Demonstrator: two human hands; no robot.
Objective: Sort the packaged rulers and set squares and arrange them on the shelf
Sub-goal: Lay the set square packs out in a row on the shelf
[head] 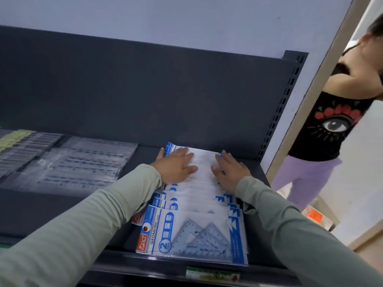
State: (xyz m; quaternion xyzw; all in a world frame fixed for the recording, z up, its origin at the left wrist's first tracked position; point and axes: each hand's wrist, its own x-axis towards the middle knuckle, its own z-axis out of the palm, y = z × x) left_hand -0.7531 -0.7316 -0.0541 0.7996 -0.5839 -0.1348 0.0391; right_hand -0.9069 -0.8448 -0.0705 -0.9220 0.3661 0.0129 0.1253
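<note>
The set-square packs (192,230) lie in an overlapping row on the right part of the dark shelf (62,214), running from its front lip back toward the rear panel (145,90). The front pack (186,241) reads "GEOMETRIC" and shows two clear triangles through its window. My left hand (176,165) lies palm down on the packs at the far end of the row, fingers straight and spread, gripping nothing. My right hand (230,172) lies flat just beside it on the same packs, fingers also straight, holding nothing. Clear ruler packs (83,162) lie flat further left on the shelf, well apart from the row. A price label (211,274) sits on the shelf's front edge below the front pack. Another person (331,125) stands to the right, beyond the slotted upright (279,104).
</note>
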